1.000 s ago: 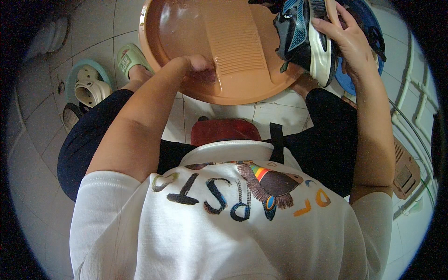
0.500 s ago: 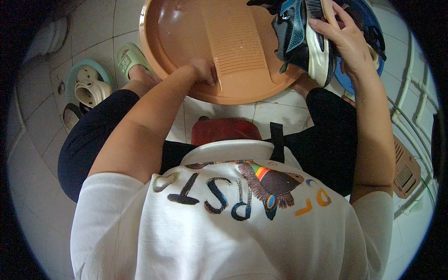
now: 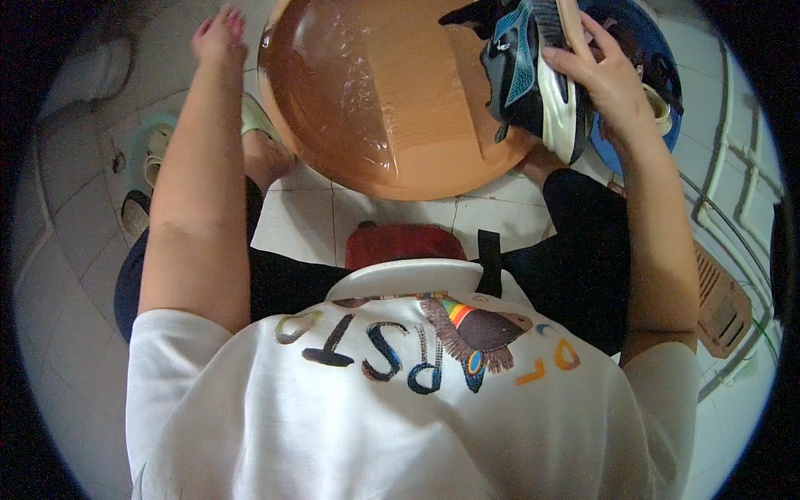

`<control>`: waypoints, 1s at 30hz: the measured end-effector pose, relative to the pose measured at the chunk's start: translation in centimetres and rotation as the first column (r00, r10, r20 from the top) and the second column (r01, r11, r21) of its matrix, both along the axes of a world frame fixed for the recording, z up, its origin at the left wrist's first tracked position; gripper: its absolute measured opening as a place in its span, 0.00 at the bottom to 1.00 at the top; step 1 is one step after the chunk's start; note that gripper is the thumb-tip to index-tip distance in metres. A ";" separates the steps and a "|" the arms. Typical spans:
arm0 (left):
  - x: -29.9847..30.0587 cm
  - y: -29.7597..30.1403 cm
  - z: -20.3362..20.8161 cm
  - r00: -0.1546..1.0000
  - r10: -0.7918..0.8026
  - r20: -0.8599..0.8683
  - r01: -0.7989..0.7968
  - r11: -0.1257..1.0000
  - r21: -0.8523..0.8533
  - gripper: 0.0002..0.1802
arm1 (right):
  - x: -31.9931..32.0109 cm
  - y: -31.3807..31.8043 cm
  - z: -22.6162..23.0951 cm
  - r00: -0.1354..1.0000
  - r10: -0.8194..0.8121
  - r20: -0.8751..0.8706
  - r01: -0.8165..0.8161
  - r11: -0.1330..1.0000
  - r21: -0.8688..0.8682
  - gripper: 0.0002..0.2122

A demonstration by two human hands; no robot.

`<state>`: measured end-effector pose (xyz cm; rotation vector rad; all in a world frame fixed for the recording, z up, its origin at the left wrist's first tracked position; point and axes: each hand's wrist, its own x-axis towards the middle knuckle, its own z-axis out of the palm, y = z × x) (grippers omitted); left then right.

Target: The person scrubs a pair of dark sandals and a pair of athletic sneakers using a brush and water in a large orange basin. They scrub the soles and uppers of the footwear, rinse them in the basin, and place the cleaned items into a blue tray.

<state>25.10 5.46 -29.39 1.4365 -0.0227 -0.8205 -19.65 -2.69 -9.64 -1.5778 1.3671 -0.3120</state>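
My right hand (image 3: pixel 615 83) is closed on a black and blue sneaker (image 3: pixel 512 67) with a thick white sole, and grips a light wooden-backed brush (image 3: pixel 572 27) together with it. The sneaker tilts over the right rim of an orange-brown basin (image 3: pixel 450 179) that has a ribbed washboard (image 3: pixel 421 92) moulded inside. Shiny, rippled water lies left of the ribs. My left hand (image 3: pixel 221 35) is up beyond the basin's left rim, away from it. Its fingers look partly curled but are small and blurred, and nothing can be made out in them.
A blue tub (image 3: pixel 612 152) with dark shoes in it stands right of the basin. White pipes (image 3: pixel 718 150) and a brown slotted box (image 3: pixel 723 300) run along the right. A red stool (image 3: pixel 404 243) is below me. Pale clogs (image 3: pixel 152 162) sit at left.
My left hand has left the washboard's edge and moved up and left, out of the basin. The water now ripples. The sneaker and brush have shifted slightly left in view, still in my right hand.
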 end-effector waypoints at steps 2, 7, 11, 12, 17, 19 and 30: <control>1.6 0.5 0.1 0.967 0.254 -0.005 -0.251 0.957 0.144 0.07 | 0.7 0.3 0.2 0.999 0.039 0.002 -0.039 0.999 -0.027 0.37; -7.4 2.5 -1.0 0.918 -0.246 0.310 0.094 0.896 0.433 0.15 | 0.5 -0.2 -0.4 0.999 0.003 -0.054 -0.004 1.000 -0.029 0.38; -13.7 5.4 -5.9 0.670 -0.636 0.383 0.218 0.662 0.717 0.23 | -0.4 -1.0 -1.3 0.981 0.078 -0.176 -0.102 0.986 -0.131 0.42; -14.2 6.5 -8.0 0.721 -0.632 0.284 0.223 0.600 0.768 0.24 | 0.0 -0.4 -0.7 0.978 0.063 -0.197 -0.088 0.989 -0.122 0.42; -17.2 5.7 -9.7 0.657 -0.310 -0.688 0.629 0.728 0.273 0.20 | 0.5 -0.1 -3.4 0.997 0.009 -0.078 -0.008 1.000 0.017 0.42; -19.0 3.5 -5.0 0.492 -0.316 -0.811 0.524 0.851 -0.014 0.18 | 0.4 0.1 -5.2 0.999 -0.008 -0.034 0.009 1.000 0.025 0.42; -17.1 3.9 -5.7 0.897 -0.336 -0.287 0.440 0.739 0.511 0.13 | 1.8 -3.4 -20.5 0.784 0.374 -0.496 -0.504 0.849 -0.157 0.45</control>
